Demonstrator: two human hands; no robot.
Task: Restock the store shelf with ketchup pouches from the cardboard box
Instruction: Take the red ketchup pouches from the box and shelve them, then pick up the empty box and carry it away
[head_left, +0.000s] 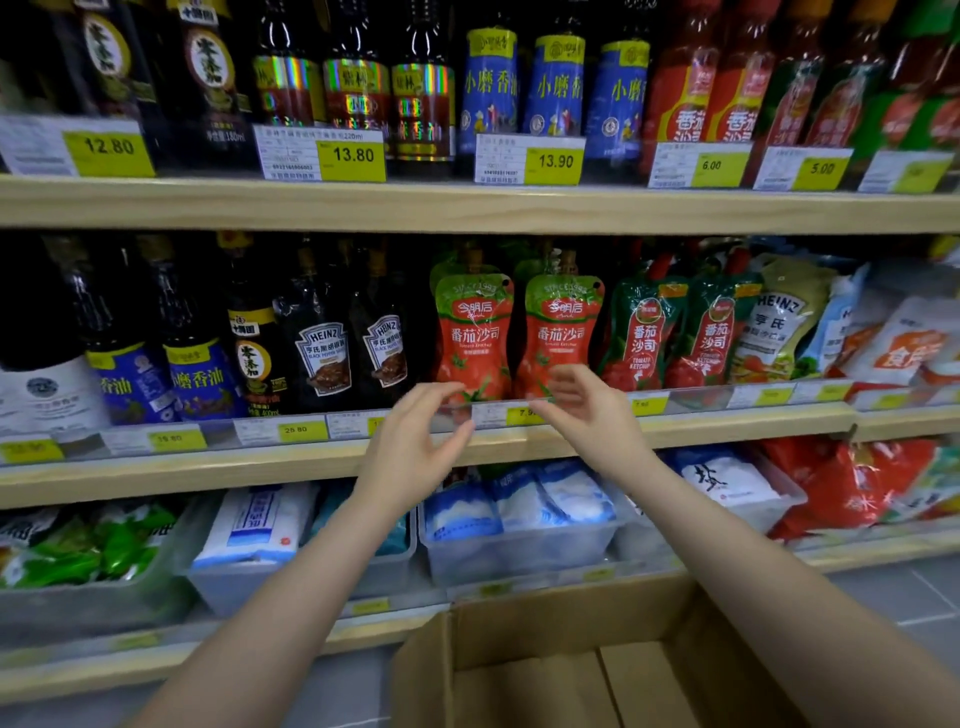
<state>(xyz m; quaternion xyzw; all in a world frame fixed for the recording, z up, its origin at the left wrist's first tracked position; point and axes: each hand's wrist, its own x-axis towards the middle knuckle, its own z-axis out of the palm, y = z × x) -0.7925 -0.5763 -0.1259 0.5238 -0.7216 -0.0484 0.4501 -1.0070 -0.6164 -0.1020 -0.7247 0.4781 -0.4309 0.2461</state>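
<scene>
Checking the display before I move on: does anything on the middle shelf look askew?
The pale green Heinz pouch on the right leans left against the dark green ketchup pouches; the two red-and-green ketchup pouches stand upright.

I see dark glass sauce bottles left on the middle level, blue-labelled sesame oil bottles above, clear plastic bins of white-blue bags below, and yellow price tags.

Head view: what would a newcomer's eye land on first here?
Two red ketchup pouches stand side by side at the middle shelf's front. Both bare hands, left and right, reach toward them with loose fingers, holding nothing. Bottom right, the cardboard box stands open, no pouches visible inside.
</scene>
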